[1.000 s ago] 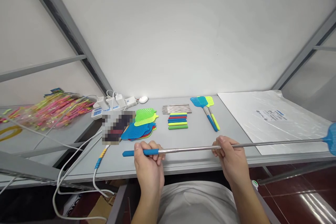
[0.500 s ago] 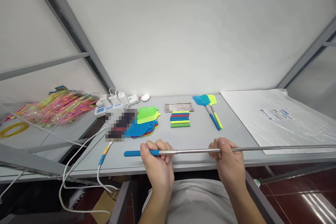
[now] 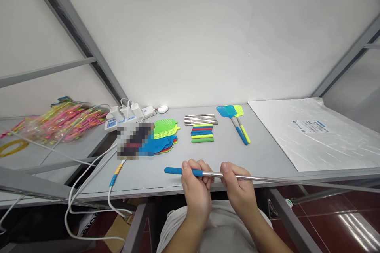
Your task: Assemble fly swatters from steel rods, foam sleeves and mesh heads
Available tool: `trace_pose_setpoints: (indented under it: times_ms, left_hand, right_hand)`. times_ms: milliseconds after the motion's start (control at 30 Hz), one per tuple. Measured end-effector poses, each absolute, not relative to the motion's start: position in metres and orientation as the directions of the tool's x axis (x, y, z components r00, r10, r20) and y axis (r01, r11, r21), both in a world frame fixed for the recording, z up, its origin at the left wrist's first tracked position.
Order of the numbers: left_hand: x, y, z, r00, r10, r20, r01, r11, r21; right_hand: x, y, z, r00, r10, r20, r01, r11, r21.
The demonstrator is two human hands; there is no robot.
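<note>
My left hand [image 3: 196,189] is wrapped around the blue handle [image 3: 173,170] of a long metal telescopic rod [image 3: 276,180]. Close beside it, my right hand [image 3: 240,189] grips the bare rod. The rod lies across me above the table's front edge, its right part sloping down and running off to the right of the view. Beyond my hands, a row of coloured handles [image 3: 202,136] lies below several short metal rods [image 3: 201,119]. Two fly swatters, one blue [image 3: 241,134] and one yellow [image 3: 246,134], lie to the right of them.
Perforated swatter heads [image 3: 162,142] are stacked at left, partly under a blurred patch. Power strips with chargers [image 3: 130,115] and white cables [image 3: 71,201] are by the left frame. A white wrapped sheet [image 3: 297,138] covers the table's right part. Bagged pink and yellow items [image 3: 71,120] lie far left.
My right hand has moved left along the rod, closer to my left hand. My left hand and the handle have shifted right, and the rod's right end has tipped downward.
</note>
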State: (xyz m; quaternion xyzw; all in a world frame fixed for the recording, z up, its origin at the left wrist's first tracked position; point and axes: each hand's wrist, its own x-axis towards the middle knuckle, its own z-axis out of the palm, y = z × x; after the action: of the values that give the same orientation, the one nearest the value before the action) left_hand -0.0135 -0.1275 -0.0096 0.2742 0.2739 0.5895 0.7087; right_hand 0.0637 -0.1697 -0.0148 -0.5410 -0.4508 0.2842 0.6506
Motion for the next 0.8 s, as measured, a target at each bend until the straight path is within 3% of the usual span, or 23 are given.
trace_pose_setpoints:
  times_ms: [167,433,600,800]
  left_hand:
    - [-0.024,-0.121,-0.002,0.060,0.996,-0.072,-0.699,0.094,0.709]
    - [-0.042,-0.106,0.008,-0.051,0.997,-0.062,-0.693,0.010,0.721]
    - [-0.052,-0.096,0.009,-0.092,0.995,-0.034,-0.673,-0.037,0.739]
    - [-0.049,-0.097,0.012,-0.080,0.996,-0.036,-0.709,-0.032,0.704]
  right_hand:
    - [0.077,-0.171,-0.030,0.402,0.854,0.330,0.027,0.349,-0.937]
    - [0.106,-0.176,-0.022,0.588,0.765,0.262,-0.244,0.477,-0.844]
    - [0.115,-0.174,-0.017,0.681,0.688,0.250,-0.201,0.504,-0.840]
    - [0.113,-0.173,-0.023,0.652,0.713,0.258,-0.171,0.470,-0.866]
